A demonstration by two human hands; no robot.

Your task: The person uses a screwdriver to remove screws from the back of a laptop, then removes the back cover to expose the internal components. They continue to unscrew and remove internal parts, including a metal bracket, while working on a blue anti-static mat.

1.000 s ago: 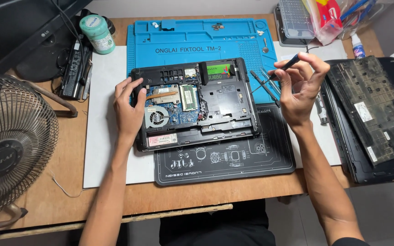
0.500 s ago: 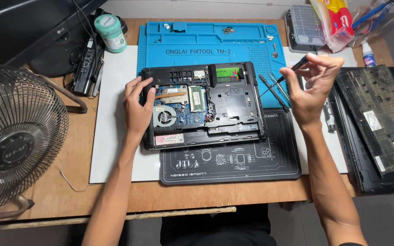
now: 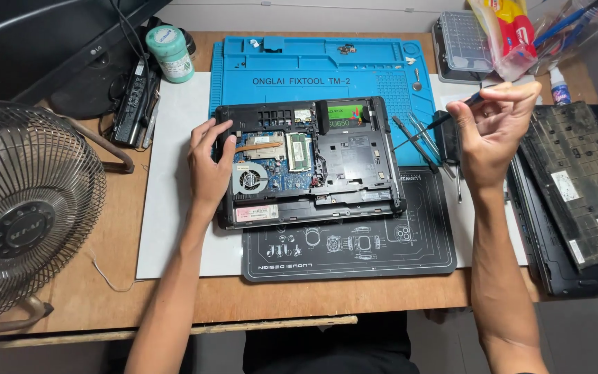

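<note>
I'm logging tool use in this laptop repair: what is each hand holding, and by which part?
The right hand pinches a thin dark screwdriver near its upper handle end. The left hand grips nothing; it rests on the opened laptop.

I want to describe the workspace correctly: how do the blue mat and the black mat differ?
The blue mat lies farther away, with moulded compartments; the black mat lies nearer, flat, with white line drawings. The opened laptop covers more of the blue one. Both lie beneath the laptop.

We see the opened laptop base [image 3: 309, 163] mid-worktop [image 3: 105, 298], on two mats. Fan [image 3: 25, 215] far left of it, removed cover panel [image 3: 579, 187] right, parts box [image 3: 461, 45] behind-right, loose tools [image 3: 420, 142] just right of it.
</note>
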